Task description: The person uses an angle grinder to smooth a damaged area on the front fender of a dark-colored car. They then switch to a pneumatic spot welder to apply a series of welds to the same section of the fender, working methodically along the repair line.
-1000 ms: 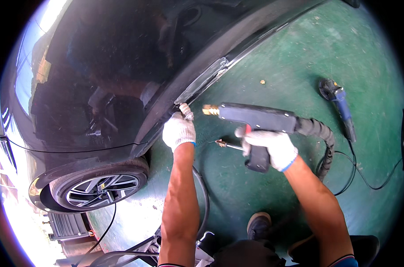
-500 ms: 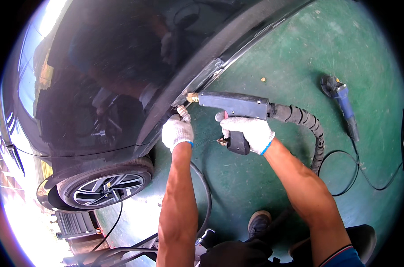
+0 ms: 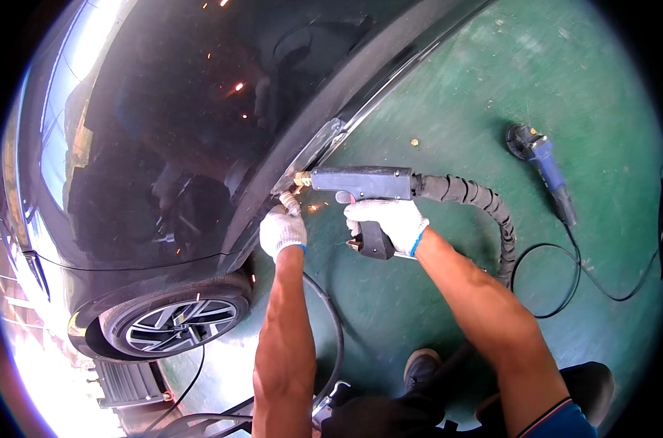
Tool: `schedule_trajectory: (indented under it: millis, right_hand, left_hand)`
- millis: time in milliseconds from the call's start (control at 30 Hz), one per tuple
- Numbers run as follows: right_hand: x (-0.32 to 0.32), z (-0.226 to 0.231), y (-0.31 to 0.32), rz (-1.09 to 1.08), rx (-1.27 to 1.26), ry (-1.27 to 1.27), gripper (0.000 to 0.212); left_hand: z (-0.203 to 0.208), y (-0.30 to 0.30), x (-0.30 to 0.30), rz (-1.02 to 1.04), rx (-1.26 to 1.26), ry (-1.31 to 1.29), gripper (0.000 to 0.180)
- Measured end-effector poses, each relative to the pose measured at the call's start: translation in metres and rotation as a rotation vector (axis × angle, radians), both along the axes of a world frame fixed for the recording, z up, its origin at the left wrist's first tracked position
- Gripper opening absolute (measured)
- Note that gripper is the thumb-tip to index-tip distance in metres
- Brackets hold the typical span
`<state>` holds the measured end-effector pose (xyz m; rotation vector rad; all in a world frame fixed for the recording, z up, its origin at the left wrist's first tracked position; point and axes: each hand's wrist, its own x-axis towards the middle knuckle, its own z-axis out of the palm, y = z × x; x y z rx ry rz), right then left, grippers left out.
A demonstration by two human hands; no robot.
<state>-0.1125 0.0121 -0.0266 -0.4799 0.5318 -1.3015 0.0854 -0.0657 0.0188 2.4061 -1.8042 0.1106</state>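
Note:
Both of my hands wear white knit gloves with blue cuffs. My right hand is closed round the grip of a black spot-welding gun. Its brass nozzle meets the scraped, bare-metal sill along the dark car's lower edge. Orange sparks fly off near the tip. Just below the nozzle, my left hand is closed against the sill, a pale ribbed stub sticking out of it. Whether that is a glove finger or a held piece, I cannot tell. A thick black cable emerges below this hand.
A wrapped hose curves from the gun toward my knees. On the green floor lies a blue angle grinder with its looped cord. The car's wheel is at lower left, near a grey ribbed box.
Sparks have appeared around the nozzle and across the car's side. The view has shifted slightly; both hands keep nearly the same places at the sill.

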Motion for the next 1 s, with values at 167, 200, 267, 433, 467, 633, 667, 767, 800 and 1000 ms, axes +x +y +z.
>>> schedule_trajectory:
  millis: [167, 200, 267, 433, 467, 633, 667, 767, 800, 1000]
  right_hand:
    - [-0.069, -0.024, 0.012, -0.001, 0.003, 0.254, 0.027]
    - [-0.091, -0.022, 0.018, 0.021, 0.018, 0.340, 0.027]
    - [-0.135, -0.019, 0.035, 0.053, 0.095, 0.469, 0.027]
    - [-0.190, 0.033, 0.113, 0.045, 0.423, 0.742, 0.029]
    - [-0.195, 0.047, 0.131, 0.029, 0.441, 0.783, 0.030]
    - [-0.227, 0.053, 0.231, -0.005, 0.682, 0.583, 0.042]
    - [-0.227, 0.054, 0.246, -0.008, 0.637, 0.445, 0.049]
    - [-0.229, 0.004, 0.308, -0.151, 0.801, 0.056, 0.046]
    - [-0.230, -0.013, 0.321, -0.166, 0.798, 0.047, 0.046]
    - [-0.241, -0.043, 0.337, -0.184, 0.580, 0.023, 0.049]
  left_hand:
    - [0.006, 0.038, -0.009, -0.262, -0.115, -0.047, 0.043]
    - [-0.002, 0.061, -0.012, -0.315, -0.316, 0.033, 0.039]
    - [-0.036, 0.109, -0.020, -0.315, -0.409, 0.419, 0.035]
    - [-0.177, 0.130, -0.099, 0.489, 0.501, 1.341, 0.040]
    - [-0.201, 0.123, -0.108, 0.435, 0.340, 1.290, 0.032]
    - [-0.216, 0.092, -0.132, 0.814, 0.158, 1.695, 0.015]
    - [-0.219, 0.094, -0.132, 0.700, 0.199, 1.957, 0.015]
    - [-0.181, 0.115, -0.159, 0.730, 0.238, 1.975, 0.020]
    - [-0.161, 0.124, -0.167, 0.677, 0.229, 1.960, 0.021]
    - [-0.084, 0.138, -0.150, 0.493, 0.142, 2.210, 0.027]
